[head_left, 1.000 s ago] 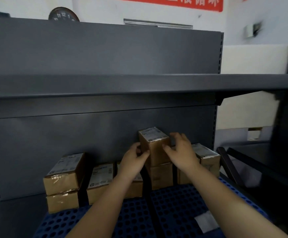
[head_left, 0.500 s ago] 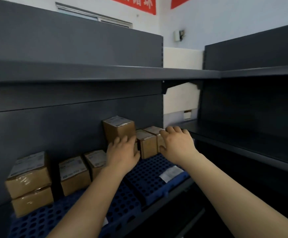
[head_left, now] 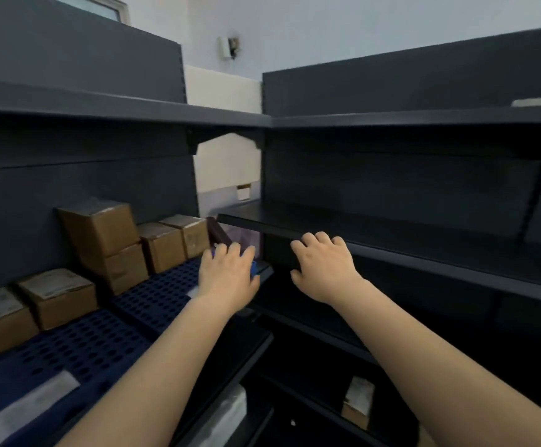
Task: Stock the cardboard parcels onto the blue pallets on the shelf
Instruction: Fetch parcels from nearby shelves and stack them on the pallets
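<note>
Here, left hand [head_left: 227, 275] over far corner of blue pallets [head_left: 153, 295], fingers loose, grasping nothing, right hand [head_left: 322, 269] loose w/ nothing, cardboard parcels [head_left: 101, 227] stacked at shelf [head_left: 69, 108] back on pallets.

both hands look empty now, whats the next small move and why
Probably reach down for the cardboard parcel on the lower right shelf. Neither the left hand nor the right hand holds anything, and the blue pallets have bare front space.
</note>
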Demonstrator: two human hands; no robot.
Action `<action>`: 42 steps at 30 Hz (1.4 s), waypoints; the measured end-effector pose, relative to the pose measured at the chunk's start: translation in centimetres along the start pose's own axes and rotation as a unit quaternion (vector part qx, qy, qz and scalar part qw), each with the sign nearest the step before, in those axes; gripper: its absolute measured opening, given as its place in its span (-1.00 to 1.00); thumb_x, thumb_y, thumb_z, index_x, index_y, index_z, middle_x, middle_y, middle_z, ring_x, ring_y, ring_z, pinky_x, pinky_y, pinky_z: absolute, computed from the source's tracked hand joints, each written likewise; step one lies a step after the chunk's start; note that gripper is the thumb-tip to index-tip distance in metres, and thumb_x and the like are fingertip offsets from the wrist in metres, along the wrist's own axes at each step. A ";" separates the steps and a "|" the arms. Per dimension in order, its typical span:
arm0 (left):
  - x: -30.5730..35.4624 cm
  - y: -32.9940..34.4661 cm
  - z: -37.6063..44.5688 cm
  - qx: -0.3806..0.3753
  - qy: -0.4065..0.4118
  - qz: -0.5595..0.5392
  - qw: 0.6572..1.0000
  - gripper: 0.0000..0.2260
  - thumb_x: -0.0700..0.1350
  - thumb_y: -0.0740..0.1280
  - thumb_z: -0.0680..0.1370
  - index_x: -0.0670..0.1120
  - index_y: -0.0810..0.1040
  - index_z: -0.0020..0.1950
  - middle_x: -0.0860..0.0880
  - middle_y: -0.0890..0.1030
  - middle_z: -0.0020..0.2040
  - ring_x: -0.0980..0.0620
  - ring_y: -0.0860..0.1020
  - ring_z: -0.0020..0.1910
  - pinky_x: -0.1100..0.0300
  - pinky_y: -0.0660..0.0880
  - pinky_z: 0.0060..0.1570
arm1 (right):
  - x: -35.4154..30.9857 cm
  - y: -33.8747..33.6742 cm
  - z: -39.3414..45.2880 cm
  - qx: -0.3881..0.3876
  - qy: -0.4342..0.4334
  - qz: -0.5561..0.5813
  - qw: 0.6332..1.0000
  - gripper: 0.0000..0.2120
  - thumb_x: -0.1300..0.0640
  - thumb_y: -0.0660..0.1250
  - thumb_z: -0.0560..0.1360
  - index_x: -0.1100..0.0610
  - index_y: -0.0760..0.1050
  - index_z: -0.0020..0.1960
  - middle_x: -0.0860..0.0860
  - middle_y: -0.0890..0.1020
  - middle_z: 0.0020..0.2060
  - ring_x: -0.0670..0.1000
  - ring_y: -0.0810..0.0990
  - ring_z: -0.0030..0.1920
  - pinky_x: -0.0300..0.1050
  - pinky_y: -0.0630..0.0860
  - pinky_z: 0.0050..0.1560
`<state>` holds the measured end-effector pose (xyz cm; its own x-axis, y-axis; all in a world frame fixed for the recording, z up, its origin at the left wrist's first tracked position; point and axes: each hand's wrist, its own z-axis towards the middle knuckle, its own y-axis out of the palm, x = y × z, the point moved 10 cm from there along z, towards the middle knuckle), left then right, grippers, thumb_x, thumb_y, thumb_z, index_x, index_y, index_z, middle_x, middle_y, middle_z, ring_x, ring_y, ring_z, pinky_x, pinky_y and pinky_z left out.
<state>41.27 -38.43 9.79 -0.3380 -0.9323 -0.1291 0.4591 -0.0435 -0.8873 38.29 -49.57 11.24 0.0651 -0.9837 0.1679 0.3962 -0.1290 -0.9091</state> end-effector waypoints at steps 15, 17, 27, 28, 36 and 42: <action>29.2 -1.1 -7.3 -0.051 0.150 -0.077 0.984 -0.49 0.13 0.16 0.56 -0.01 0.18 0.46 -0.07 0.38 0.33 -0.11 0.34 0.31 -0.02 0.28 0.27 | 20.1 1.2 -23.8 -0.107 0.160 -0.030 0.981 -0.54 -0.05 0.16 0.55 0.10 0.26 0.39 0.06 0.40 0.29 0.13 0.35 0.29 0.03 0.29 0.23; 33.3 -1.1 -8.7 -0.061 0.178 -0.083 0.979 -0.49 0.13 0.15 0.56 -0.01 0.17 0.46 -0.07 0.38 0.34 -0.11 0.33 0.32 -0.02 0.28 0.27 | 22.8 1.1 -27.5 -0.121 0.185 -0.035 0.975 -0.53 -0.05 0.16 0.55 0.10 0.25 0.40 0.07 0.39 0.30 0.13 0.35 0.30 0.03 0.30 0.24; 50.1 -0.4 -14.2 -0.106 0.305 -0.117 0.939 -0.50 0.12 0.13 0.57 -0.01 0.17 0.47 -0.06 0.38 0.34 -0.11 0.35 0.31 0.00 0.31 0.25 | 34.1 1.9 -43.7 -0.180 0.330 -0.031 0.926 -0.57 -0.06 0.18 0.54 0.10 0.29 0.34 0.08 0.42 0.27 0.14 0.37 0.28 0.04 0.33 0.21; 51.5 -0.1 -14.5 -0.109 0.317 -0.119 0.935 -0.51 0.12 0.13 0.57 -0.01 0.18 0.46 -0.06 0.39 0.33 -0.11 0.36 0.30 0.01 0.32 0.24 | 35.1 2.1 -45.0 -0.185 0.342 -0.030 0.921 -0.57 -0.06 0.18 0.54 0.10 0.29 0.34 0.08 0.42 0.27 0.14 0.38 0.27 0.04 0.34 0.21; 61.6 4.5 -14.3 -0.152 0.370 -0.141 0.906 -0.53 0.12 0.14 0.57 0.00 0.21 0.44 -0.05 0.40 0.31 -0.10 0.36 0.28 0.02 0.34 0.20 | 42.6 5.8 -50.6 -0.223 0.410 -0.020 0.884 -0.48 -0.08 0.21 0.54 0.07 0.21 0.44 0.07 0.40 0.32 0.13 0.36 0.32 0.06 0.33 0.27; 67.7 9.1 -11.1 -0.178 0.378 -0.151 0.896 -0.55 0.11 0.16 0.56 -0.02 0.26 0.40 -0.07 0.43 0.27 -0.10 0.40 0.23 0.02 0.38 0.12 | 49.1 9.7 -51.6 -0.247 0.449 0.000 0.858 -0.47 -0.08 0.23 0.53 0.07 0.24 0.43 0.08 0.41 0.32 0.14 0.37 0.33 0.07 0.35 0.27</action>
<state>13.49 -97.93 -11.94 -0.9239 -0.3826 -0.0037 0.0081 -0.0097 -0.9999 -1.91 -105.58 -8.97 -0.7559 -0.6547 0.0072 -0.0551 0.0526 -0.9971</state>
